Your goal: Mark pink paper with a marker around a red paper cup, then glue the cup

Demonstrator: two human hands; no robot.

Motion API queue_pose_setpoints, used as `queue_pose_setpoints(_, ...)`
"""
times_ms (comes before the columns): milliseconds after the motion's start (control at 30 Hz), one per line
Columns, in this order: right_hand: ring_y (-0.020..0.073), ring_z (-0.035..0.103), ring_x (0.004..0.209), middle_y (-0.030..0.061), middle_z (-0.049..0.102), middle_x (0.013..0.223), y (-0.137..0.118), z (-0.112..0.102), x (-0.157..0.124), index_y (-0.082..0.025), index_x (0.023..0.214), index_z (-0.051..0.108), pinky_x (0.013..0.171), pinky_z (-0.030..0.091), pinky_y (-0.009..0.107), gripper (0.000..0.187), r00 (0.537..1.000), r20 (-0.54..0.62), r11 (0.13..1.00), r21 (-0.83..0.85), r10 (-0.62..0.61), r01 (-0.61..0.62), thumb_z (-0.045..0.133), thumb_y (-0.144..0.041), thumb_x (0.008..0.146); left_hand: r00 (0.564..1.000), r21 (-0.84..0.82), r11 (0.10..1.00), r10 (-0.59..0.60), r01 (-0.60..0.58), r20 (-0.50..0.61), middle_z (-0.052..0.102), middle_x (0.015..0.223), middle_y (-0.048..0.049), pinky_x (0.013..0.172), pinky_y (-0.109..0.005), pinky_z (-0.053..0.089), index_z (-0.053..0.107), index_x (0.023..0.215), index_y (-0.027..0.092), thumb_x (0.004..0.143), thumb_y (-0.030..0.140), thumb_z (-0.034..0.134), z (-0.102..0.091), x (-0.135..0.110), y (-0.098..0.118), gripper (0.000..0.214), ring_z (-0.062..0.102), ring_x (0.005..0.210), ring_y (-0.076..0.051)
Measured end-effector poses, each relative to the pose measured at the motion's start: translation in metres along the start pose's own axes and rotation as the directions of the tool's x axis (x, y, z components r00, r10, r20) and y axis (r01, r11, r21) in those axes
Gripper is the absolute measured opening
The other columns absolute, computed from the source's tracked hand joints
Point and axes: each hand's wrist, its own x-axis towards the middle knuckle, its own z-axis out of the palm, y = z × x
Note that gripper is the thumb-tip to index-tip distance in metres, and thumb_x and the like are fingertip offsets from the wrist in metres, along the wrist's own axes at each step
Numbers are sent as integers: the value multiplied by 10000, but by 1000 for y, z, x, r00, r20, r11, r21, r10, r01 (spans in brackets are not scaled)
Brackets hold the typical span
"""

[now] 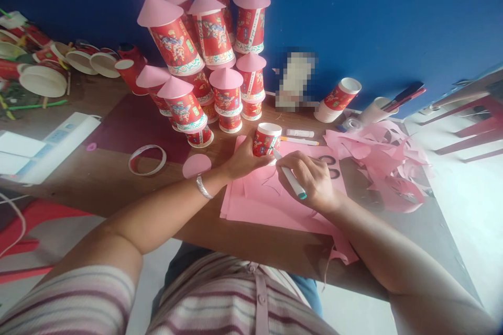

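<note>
My left hand (247,161) is wrapped round a red patterned paper cup (262,142), its white rim facing up. A white marker with a green end (294,184) is gripped in my right hand (310,178), its tip at the lower right side of the cup. Both hands are over a stack of pink paper sheets (255,201). Scissors (329,166) lie on the paper, their black handles showing beside my right hand and the rest hidden. Just beyond the cup are a white cap or marker (300,133) and an orange and white pen (301,141).
Several red cups with pink cone tops (214,36) stand stacked at the back. Pink paper scraps (387,159) pile up on the right, near a pen holder (375,110) and other cups (340,97). A cut cup ring (147,160) and pink disc (196,165) lie left.
</note>
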Motion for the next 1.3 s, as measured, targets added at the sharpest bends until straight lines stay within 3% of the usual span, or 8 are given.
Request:
queue_pose_setpoints(333, 143, 678, 688, 11, 713, 889, 1, 1, -3, -205, 1176, 609, 544, 465, 268, 281, 1000, 17, 1000, 5, 21, -21, 522, -13, 992, 1000, -41, 999, -29, 30, 6, 691, 1099, -63, 925, -436, 604, 543, 1251, 225, 763, 516, 931, 1, 0, 6, 687, 690, 1033, -257)
queue_pose_setpoints(533, 144, 676, 685, 19, 717, 896, 0, 0, -1, -198, 1180, 607, 544, 480, 263, 264, 1000, -2, 1000, 4, 5, -5, 538, -14, 1003, 1000, 6, 1000, -4, 4, 5, 690, 1099, -51, 918, -425, 597, 544, 1250, 228, 780, 470, 912, 0, 0, 2, 644, 683, 1023, -248)
queue_pose_setpoints(700, 169, 705, 714, 34, 737, 937, 0, -1, -2, -215, 1292, 623, 577, 536, 280, 312, 1000, -18, 999, 33, -14, 15, 576, -65, 1023, 1000, 75, 997, 22, -22, 9, 681, 1128, -54, 901, -416, 601, 539, 1282, 225, 790, 402, 912, 4, -3, 6, 643, 678, 1011, -240)
queue_pose_setpoints(1300, 164, 709, 702, 15, 747, 944, 0, 1, -1, -240, 1321, 622, 589, 570, 278, 370, 999, -52, 1000, 23, 15, -14, 564, -34, 1019, 1000, 101, 995, 14, -16, 16, 672, 1172, -61, 920, -411, 603, 537, 1285, 230, 806, 351, 920, 8, -6, 12, 625, 674, 1042, -235)
